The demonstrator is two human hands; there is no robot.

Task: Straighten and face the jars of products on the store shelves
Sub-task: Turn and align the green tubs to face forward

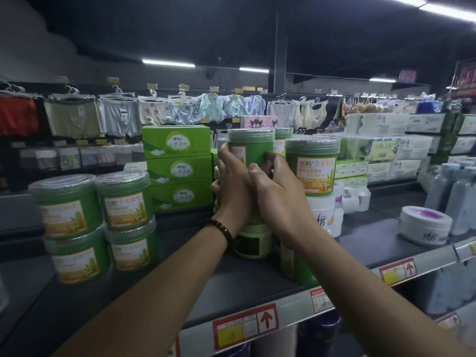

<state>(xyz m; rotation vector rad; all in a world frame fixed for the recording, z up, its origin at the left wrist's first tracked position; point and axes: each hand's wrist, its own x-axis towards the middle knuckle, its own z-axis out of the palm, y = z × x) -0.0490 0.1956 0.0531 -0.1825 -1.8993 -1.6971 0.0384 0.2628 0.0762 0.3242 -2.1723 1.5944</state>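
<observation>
Both hands grip the green cylindrical plastic jar with a clear lid (253, 150), topmost in the centre stack on the dark grey metal shelf (247, 287). The left hand (231, 186) wraps its 9 o'clock side and the right hand (278, 199) its 3 o'clock side. The orange label shows at the jar's 9 o'clock edge. A matching green jar (313, 166) stands just beside it at 3 o'clock.

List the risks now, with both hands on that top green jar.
1. The held green jar is high above a pale green jar. The left hand and right hand hide what bears it, so twisting may topple it.
2. The right hand's fingers sit close to the neighbouring green jar, which is perched on a white jar. A nudge could knock it off.
</observation>
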